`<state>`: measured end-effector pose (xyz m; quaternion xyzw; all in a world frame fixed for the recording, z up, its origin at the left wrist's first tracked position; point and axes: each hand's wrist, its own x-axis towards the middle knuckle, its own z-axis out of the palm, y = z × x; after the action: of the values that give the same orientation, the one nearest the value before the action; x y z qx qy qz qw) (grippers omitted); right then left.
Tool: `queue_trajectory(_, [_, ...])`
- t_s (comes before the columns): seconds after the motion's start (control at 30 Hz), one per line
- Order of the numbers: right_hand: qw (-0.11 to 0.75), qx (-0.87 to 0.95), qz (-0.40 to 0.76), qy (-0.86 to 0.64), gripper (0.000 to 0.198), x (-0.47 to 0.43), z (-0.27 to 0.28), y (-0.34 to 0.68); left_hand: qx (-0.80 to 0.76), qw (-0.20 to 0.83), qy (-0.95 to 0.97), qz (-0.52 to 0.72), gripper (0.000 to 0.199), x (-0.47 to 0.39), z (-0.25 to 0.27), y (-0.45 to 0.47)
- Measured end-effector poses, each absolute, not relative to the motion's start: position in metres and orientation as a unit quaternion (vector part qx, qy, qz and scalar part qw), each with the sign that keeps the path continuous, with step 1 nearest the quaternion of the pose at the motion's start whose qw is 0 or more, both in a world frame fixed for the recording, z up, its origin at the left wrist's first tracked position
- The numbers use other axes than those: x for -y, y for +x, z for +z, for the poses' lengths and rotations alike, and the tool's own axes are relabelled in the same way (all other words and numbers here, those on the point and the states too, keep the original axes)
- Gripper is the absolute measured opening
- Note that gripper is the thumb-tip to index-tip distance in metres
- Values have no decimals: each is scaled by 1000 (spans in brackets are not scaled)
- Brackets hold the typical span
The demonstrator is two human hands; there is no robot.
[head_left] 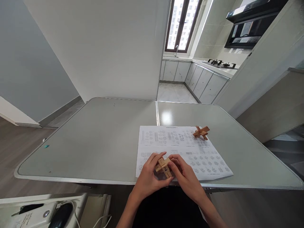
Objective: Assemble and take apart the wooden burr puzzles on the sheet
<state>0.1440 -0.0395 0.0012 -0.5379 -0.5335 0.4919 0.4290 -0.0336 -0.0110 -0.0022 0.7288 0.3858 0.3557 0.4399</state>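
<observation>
The left hand (150, 175) and right hand (186, 176) pinch the pale wooden block assembly (161, 161) from opposite sides, neither nearer, its bar marked 2 (165, 170) slanting near-rightward.

Beyond the surface (90, 139), a dark-framed window (181, 25) stands behind a faucet (176, 49); marbled cabinets (204, 81) run below a gas stove (220, 64) and a black range hood (249, 31). A teal bit (46, 146) lies near the surface's left end; a white box (32, 217) and black object (62, 215) sit lower left.
</observation>
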Motion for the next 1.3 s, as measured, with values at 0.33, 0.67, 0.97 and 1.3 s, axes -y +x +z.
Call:
queue_trajectory(0.33, [398, 557, 482, -547, 43, 41, 1, 147, -362, 454, 734, 353, 79, 13, -2, -33])
queue_trajectory(0.67, [468, 500, 416, -598, 48, 33, -5, 181, -408, 430, 709, 382, 92, 10, -11, -34])
queue_trajectory(0.97, [477, 432, 171, -746, 51, 10, -38, 275, -430, 428, 702, 372, 57, 9, -9, -33])
queue_trajectory(1.3, [426, 439, 18, -791, 44, -9, -50, 322, -439, 428, 703, 360, 40, 9, -5, -32])
